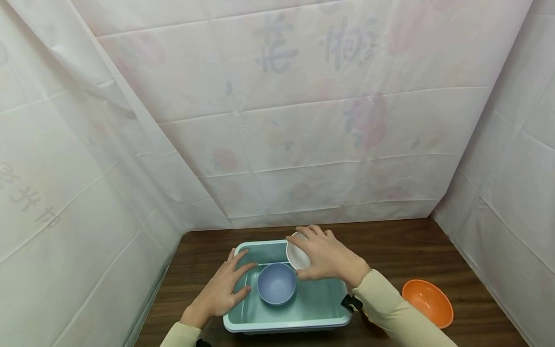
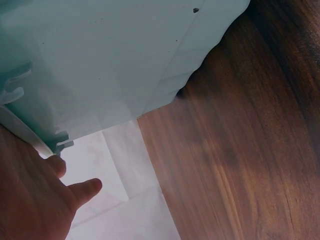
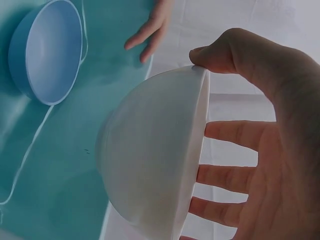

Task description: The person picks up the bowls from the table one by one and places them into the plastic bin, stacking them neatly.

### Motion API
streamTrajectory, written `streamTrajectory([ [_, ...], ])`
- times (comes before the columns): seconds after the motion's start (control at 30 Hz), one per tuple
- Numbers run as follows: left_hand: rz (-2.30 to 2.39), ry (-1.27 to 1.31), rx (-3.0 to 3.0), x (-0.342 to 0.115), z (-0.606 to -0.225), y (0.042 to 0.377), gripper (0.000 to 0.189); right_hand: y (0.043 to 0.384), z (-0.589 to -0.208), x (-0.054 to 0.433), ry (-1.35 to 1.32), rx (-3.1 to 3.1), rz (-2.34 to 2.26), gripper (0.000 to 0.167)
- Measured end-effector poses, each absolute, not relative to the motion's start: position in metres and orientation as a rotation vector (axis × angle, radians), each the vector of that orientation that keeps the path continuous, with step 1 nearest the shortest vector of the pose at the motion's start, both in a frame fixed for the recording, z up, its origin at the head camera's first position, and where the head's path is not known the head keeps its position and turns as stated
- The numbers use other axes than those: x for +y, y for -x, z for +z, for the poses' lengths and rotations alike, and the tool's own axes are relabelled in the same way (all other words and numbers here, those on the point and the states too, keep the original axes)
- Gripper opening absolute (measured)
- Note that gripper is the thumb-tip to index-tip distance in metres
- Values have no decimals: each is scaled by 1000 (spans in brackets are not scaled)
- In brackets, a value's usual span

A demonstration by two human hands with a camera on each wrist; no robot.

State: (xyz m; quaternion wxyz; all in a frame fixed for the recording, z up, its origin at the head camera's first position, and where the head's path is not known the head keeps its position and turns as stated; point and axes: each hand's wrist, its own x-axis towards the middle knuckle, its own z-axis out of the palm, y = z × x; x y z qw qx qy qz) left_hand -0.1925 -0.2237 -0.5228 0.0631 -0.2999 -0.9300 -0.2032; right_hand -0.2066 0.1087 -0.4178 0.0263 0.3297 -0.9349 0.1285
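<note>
My right fingers (image 3: pixel 232 135) grip the white bowl (image 3: pixel 150 135) by its rim over the basin (image 1: pixel 290 325); likely light, stiff, slightly slick, so the rim suits; my left fingers (image 1: pixel 245 270) spread, holding nothing

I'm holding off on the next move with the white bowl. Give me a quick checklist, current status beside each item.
1. White bowl held: ok; the right grip has it by the rim.
2. Blue bowl upright inside the teal basin: ok.
3. White and blue bowls apart: ok; the right wrist view shows a gap.
4. Left grip touching the basin: cannot tell; it is spread by the left rim.
5. Orange bowl outside the basin: ok, to its right.
6. Right sleeve clear of the orange bowl: cannot tell; they overlap in the head view.
</note>
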Motion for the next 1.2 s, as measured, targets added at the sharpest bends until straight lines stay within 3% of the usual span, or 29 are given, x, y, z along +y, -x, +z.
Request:
streamTrajectory([
  [1.2, -614, 893, -2820, -224, -523, 192, 49, 207, -441, 84, -1131, -2937, 309, 75],
])
